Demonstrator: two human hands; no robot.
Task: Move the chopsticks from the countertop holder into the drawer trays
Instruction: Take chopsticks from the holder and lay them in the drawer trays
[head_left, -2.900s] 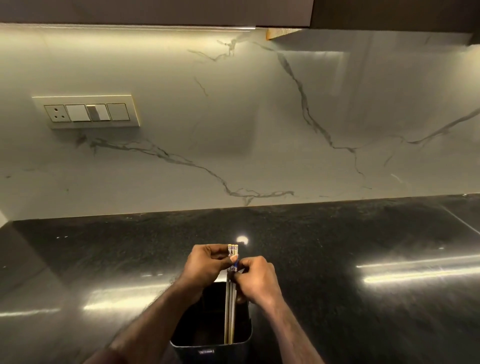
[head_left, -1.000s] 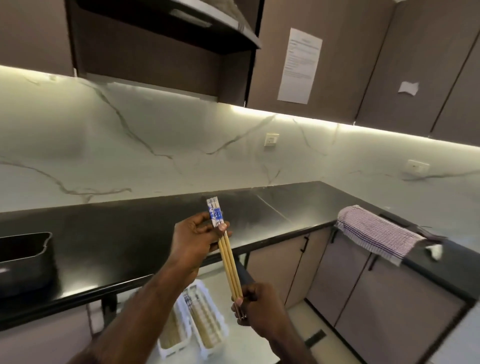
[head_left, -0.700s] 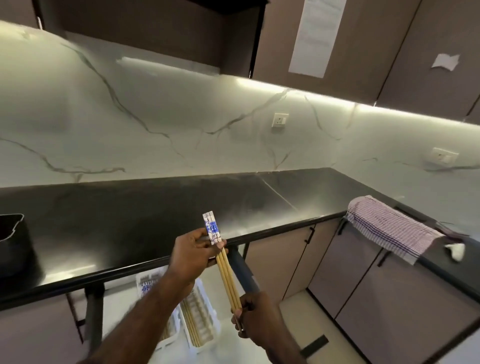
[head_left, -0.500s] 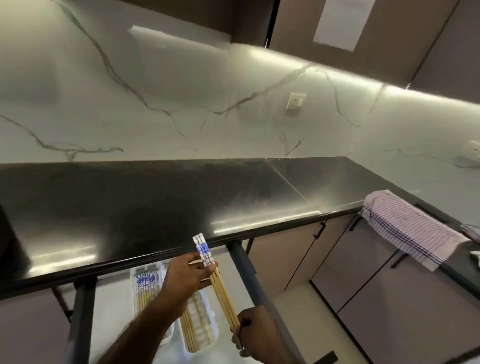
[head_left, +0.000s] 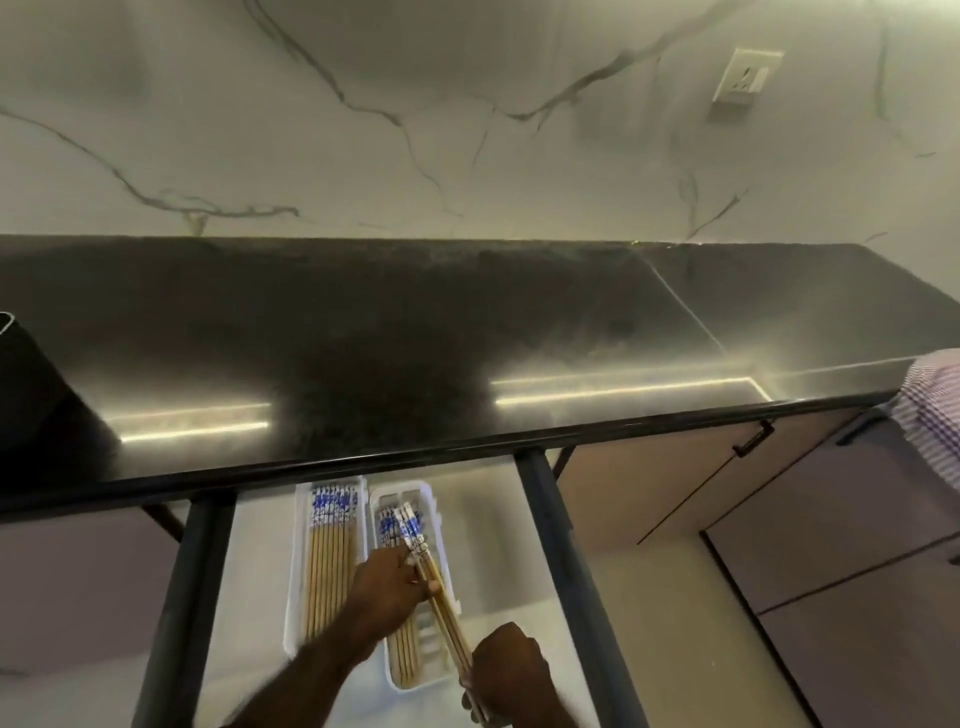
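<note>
I hold a pair of bamboo chopsticks (head_left: 435, 590) with blue-and-white patterned tops over the open drawer. My left hand (head_left: 388, 592) grips them near the patterned end, and my right hand (head_left: 511, 673) grips the thin tips. The pair hovers at a slant above the right white tray (head_left: 441, 525), which holds several chopsticks. Beside it, the left white tray (head_left: 298, 566) is filled with a neat row of chopsticks. The black countertop holder (head_left: 31, 395) stands at the far left edge of the counter, partly cut off.
The black countertop (head_left: 389, 338) overhangs the back of the drawer. Dark drawer rails (head_left: 550, 545) run on either side of the trays. A striped cloth (head_left: 935, 410) hangs at the right. Closed cabinet doors (head_left: 727, 493) lie to the right.
I lifted the pair from the holder, turned right, and lowered it with both hands from above the counter edge to just above the right tray in the drawer.
</note>
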